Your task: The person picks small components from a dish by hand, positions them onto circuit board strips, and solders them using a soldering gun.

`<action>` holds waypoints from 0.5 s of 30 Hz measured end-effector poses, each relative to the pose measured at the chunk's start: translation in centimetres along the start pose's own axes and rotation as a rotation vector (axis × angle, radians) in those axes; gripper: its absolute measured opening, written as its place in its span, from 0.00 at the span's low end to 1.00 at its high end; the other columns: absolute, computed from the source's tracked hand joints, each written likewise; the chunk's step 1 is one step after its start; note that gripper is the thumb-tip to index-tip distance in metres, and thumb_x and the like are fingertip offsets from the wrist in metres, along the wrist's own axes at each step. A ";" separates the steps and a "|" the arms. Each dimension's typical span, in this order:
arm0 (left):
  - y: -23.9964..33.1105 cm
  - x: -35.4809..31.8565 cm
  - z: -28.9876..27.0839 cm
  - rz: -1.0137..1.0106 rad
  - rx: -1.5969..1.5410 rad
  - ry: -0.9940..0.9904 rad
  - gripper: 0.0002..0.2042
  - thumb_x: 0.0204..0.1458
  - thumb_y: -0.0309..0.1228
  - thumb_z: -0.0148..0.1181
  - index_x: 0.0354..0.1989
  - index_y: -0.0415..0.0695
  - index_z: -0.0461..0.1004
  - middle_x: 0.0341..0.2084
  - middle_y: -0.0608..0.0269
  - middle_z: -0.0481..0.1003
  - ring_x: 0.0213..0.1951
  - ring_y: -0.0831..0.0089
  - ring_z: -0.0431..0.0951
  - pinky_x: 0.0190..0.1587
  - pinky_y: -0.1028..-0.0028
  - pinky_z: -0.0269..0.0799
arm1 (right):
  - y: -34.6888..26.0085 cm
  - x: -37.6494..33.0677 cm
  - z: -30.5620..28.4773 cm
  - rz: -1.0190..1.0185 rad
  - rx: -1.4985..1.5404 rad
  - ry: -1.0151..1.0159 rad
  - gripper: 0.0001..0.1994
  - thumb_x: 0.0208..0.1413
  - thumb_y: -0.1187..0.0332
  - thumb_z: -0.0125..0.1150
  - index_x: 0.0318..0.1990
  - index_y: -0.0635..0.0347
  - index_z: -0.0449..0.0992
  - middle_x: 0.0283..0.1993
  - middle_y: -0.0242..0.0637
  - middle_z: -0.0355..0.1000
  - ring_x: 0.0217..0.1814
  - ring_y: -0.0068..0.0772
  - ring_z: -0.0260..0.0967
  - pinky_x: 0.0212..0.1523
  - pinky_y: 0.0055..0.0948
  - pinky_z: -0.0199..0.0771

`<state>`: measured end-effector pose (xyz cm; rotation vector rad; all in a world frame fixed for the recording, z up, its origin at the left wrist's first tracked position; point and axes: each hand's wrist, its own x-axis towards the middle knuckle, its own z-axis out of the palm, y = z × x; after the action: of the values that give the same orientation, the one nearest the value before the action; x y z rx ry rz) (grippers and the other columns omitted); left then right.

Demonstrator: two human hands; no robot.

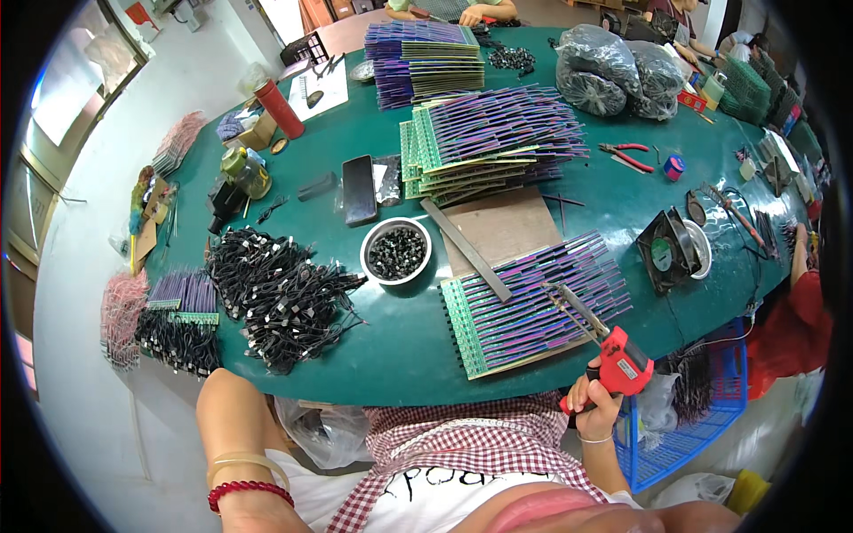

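My right hand [595, 410] is closed around the handle of a red soldering gun [625, 362]. Its metal front end points up and left over a panel of narrow purple strips with a green circuit-board edge [464, 329]. A flat grey metal bar [466, 249] lies with one end on that panel and stretches onto a brown board [506, 233]. At the lower left my left wrist [251, 484] shows a red bead bracelet and a pale bangle. The fingers of that hand cannot be made out. A metal bowl [366, 258] of small black parts stands left of the panel.
Stacked strip panels [498, 133] stand farther back on the green table [391, 351]. Black cables [284, 302] are heaped left. A phone [360, 189], red-handled pliers [629, 158], a black fan [662, 253] and filled plastic bags [600, 67] lie around. Other people sit at the far and right edges.
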<state>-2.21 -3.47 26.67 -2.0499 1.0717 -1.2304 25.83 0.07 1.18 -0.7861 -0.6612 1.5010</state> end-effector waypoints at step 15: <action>1.0 1.8 -0.7 -0.136 0.136 -0.114 0.05 0.43 0.16 0.44 0.29 0.32 0.65 0.31 0.54 0.68 0.39 0.61 0.66 0.48 0.61 0.58 | -0.2 0.0 0.2 -0.049 0.014 -0.022 0.15 0.48 0.71 0.54 0.45 0.64 0.63 0.15 0.34 0.58 0.13 0.25 0.53 0.15 0.24 0.59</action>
<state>-2.68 -5.56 27.14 -2.0880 0.7862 -1.2014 25.76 0.07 1.43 -0.7388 -0.6813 1.4702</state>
